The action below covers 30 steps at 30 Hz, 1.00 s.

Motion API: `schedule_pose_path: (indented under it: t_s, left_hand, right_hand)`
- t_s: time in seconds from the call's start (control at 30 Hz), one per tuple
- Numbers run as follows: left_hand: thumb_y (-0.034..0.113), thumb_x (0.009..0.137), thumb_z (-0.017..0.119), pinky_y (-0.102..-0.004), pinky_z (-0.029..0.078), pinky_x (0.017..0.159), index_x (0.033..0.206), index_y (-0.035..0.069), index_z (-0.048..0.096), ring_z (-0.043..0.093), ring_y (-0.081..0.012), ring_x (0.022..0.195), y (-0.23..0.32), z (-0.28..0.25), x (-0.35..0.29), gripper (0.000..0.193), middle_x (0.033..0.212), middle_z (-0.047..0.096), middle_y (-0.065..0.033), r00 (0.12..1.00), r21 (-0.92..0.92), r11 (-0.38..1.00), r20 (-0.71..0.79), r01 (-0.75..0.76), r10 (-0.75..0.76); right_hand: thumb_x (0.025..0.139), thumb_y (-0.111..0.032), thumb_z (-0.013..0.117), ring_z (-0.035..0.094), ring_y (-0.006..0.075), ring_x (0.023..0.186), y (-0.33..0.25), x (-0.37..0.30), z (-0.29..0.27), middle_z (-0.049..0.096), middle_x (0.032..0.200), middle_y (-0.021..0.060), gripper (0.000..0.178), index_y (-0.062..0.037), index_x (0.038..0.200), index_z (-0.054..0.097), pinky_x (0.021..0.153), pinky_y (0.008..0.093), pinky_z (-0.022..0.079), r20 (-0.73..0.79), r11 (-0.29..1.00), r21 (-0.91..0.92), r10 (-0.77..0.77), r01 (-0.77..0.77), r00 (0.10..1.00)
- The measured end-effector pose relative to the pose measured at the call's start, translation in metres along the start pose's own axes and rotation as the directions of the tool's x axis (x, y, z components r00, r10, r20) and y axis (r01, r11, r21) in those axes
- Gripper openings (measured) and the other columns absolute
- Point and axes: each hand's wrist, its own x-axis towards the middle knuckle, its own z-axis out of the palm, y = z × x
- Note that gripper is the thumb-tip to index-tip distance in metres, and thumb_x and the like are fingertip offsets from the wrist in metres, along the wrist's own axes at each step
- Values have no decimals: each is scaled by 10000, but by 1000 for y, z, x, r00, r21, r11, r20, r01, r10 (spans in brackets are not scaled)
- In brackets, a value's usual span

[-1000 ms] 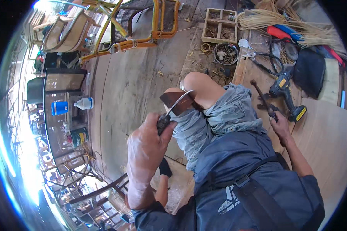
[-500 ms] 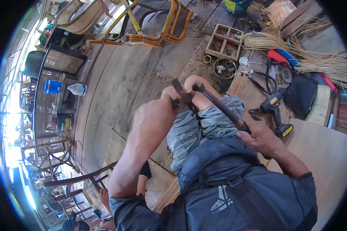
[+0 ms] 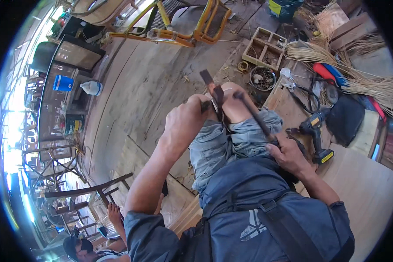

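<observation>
Above my knees, my left hand (image 3: pixel 183 120) is closed around the near end of a brown, flat-ended piece (image 3: pixel 215 91); I cannot make out whether it is a tool or a part. A dark, slender hammer (image 3: pixel 254 114) is gripped near its lower end by my right hand (image 3: pixel 289 153), over my right thigh. Slightly blurred, the hammer's head lies just right of the brown piece, with a gap between them. My denim shorts (image 3: pixel 209 148) show beneath both hands.
To my right lie a cordless drill (image 3: pixel 315 131), a black pouch (image 3: pixel 346 114) and cane strands (image 3: pixel 310 52). Ahead are a divided wooden box (image 3: pixel 263 49), a metal bowl (image 3: pixel 263 78) and a rattan chair frame (image 3: pixel 170 37). Another person (image 3: pixel 89 246) is at lower left.
The hammer head has come away from the brown piece, which now points more steeply away from me. The view has shifted, bringing more of the other person into sight.
</observation>
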Motion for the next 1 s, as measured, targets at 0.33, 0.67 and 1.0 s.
schedule_pose_path:
  t_s: [0.33,0.67,1.0]
  left_hand:
    - [278,809,623,-481,447,694,864,-15,567,576,-434,813,-25,-15,57,303,793,599,-260,998,-1,999,-43,-51,51]
    - [232,795,612,-460,453,692,862,-14,584,591,-414,804,-30,-4,77,257,800,606,-249,998,-78,995,27,-59,62]
    - [236,804,609,-471,454,691,871,-6,590,593,-410,796,-31,-5,88,252,796,618,-238,995,-104,993,74,-61,68]
  right_hand:
    - [874,-118,551,486,83,594,-71,12,-31,520,744,17,187,-2,1013,506,534,229,411,-416,800,496,-123,338,901]
    - [873,-154,573,563,242,774,-24,96,2,478,691,103,251,39,1006,485,751,310,449,-215,969,189,-118,160,970]
    - [903,-250,545,478,97,488,-17,86,-7,508,708,63,302,-2,1072,514,447,214,383,-271,939,-38,-339,342,901]
